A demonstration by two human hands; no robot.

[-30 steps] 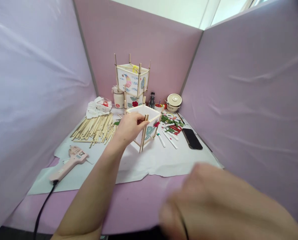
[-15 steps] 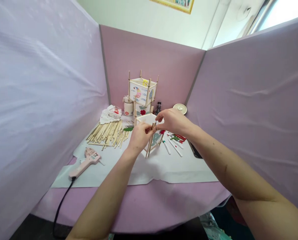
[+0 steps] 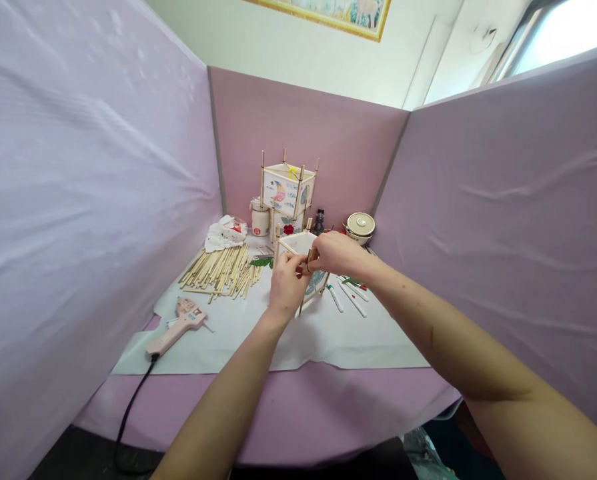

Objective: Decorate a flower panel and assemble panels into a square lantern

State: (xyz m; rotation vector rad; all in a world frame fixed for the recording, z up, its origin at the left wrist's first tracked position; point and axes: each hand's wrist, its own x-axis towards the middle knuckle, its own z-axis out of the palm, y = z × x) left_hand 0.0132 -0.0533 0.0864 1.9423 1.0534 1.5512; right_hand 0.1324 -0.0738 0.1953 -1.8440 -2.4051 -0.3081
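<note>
A small lantern (image 3: 294, 243) of wooden sticks and white panels stands on the table, a leaf design on its right panel. My left hand (image 3: 285, 285) is closed on the near corner stick of this lantern, fingers pinched close to its upper end. Right beside it, my right hand (image 3: 339, 255) bends over the same corner with its fingertips pinched together. A thin dark band shows faintly between the fingertips of both hands; its exact path is hidden. Behind stands a taller stick lantern (image 3: 283, 190) with a moon drawing on its upper panel.
Loose wooden sticks (image 3: 218, 270) lie in a pile at left, near a crumpled white bag (image 3: 225, 233) and a white jar (image 3: 259, 219). A pink glue gun (image 3: 181, 327) with a black cord rests nearer me. White pens (image 3: 351, 299) and a lidded bowl (image 3: 361, 227) are at right.
My right hand has come lower and nearer to the left hand, at the same lantern corner. The view has tilted up slightly, so the whole scene sits a little lower and further right.
</note>
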